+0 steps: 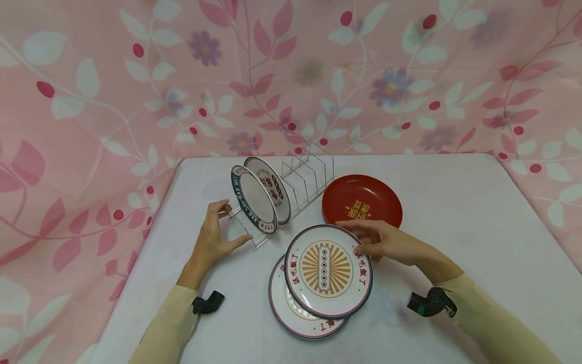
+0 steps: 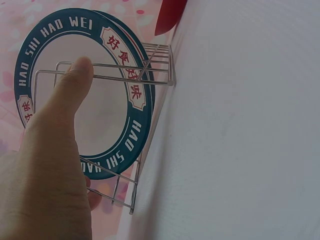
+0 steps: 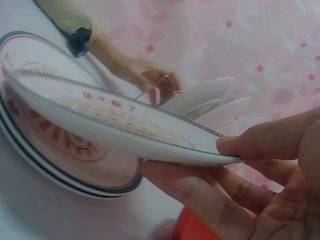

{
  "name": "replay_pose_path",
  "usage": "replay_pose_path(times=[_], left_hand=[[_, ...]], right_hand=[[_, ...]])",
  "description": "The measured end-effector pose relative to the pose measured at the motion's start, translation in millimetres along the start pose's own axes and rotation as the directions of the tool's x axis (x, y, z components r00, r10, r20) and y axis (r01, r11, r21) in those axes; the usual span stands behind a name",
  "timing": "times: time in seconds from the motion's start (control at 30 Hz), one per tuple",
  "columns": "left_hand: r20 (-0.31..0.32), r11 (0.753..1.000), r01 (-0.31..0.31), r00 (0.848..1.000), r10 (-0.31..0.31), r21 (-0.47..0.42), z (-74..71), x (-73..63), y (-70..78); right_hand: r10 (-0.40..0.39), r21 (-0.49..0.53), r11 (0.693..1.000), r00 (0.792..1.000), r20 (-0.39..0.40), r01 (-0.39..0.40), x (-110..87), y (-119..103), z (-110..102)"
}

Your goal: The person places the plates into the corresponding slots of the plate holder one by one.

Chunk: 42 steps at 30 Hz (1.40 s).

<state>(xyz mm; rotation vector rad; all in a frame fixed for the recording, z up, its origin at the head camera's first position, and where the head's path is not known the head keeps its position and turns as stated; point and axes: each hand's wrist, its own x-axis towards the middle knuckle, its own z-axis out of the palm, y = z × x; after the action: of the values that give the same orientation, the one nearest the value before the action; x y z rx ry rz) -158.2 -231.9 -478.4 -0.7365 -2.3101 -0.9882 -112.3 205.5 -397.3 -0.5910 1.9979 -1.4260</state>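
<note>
My right hand [image 1: 391, 245] pinches the right edge of a white plate [image 1: 328, 270] with a yellow sunburst and red characters, thumb on top and fingers beneath. In the right wrist view this plate [image 3: 125, 117] is tilted and raised over other sunburst plates [image 3: 75, 172] lying on the table. With its thumb and fingers, my left hand [image 1: 213, 237] grips the near end of a wire dish rack [image 1: 297, 189]. Two plates stand upright in the rack: a green-rimmed plate [image 1: 254, 199] in front and a plate with red characters [image 1: 279, 189] behind it.
A red dish [image 1: 361, 197] with yellow characters sits right of the rack, just beyond my right hand. White cloth covers the table [image 1: 454, 202]. A pink floral curtain [image 1: 291, 76] hangs behind the table's far edge.
</note>
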Motion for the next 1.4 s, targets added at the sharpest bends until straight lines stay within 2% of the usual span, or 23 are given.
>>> replay_pose_path(times=[0.13, 0.37, 0.63, 0.77, 0.93, 1.1, 1.23, 1.33, 1.4], left_hand=[[0.002, 1.000, 0.004, 1.000, -0.004, 0.003, -0.1, -0.3, -0.1], [0.007, 1.000, 0.004, 1.000, -0.004, -0.006, 0.5, 0.1, 0.3], [0.009, 1.000, 0.010, 1.000, -0.010, -0.001, 0.1, 0.9, 0.7], [0.018, 1.000, 0.016, 1.000, -0.017, 0.005, 0.0, 1.2, 0.5], [0.012, 1.000, 0.025, 1.000, -0.025, 0.013, -1.2, 0.5, -0.1], [0.009, 1.000, 0.017, 1.000, -0.017, 0.012, -1.2, -0.8, -1.1], [0.006, 1.000, 0.013, 1.000, -0.013, 0.005, -0.6, -0.9, -0.8], [0.007, 1.000, 0.014, 1.000, -0.014, 0.003, -0.2, -0.5, -0.5], [0.011, 1.000, 0.014, 1.000, -0.014, 0.003, -0.1, -0.1, -0.2]], right_hand=[[-0.046, -0.019, 0.999, 0.998, -0.041, 0.045, -1.5, -9, -6], [-0.061, -0.041, 0.998, 0.994, -0.096, 0.057, -2.7, -20, -13], [-0.147, -0.088, 0.987, 0.976, -0.162, 0.134, -4.5, -39, -28], [-0.178, -0.104, 0.981, 0.967, -0.182, 0.161, -5.2, -53, -38], [-0.208, -0.089, 0.977, 0.955, -0.209, 0.194, 3.1, -80, -57], [-0.243, -0.070, 0.970, 0.935, -0.256, 0.233, 15.4, -108, -75], [-0.276, -0.072, 0.961, 0.906, -0.320, 0.267, 26.9, -127, -82], [-0.280, -0.099, 0.960, 0.886, -0.369, 0.262, 36.0, -137, -83], [-0.264, -0.111, 0.965, 0.882, -0.391, 0.239, 42.2, -142, -82]])
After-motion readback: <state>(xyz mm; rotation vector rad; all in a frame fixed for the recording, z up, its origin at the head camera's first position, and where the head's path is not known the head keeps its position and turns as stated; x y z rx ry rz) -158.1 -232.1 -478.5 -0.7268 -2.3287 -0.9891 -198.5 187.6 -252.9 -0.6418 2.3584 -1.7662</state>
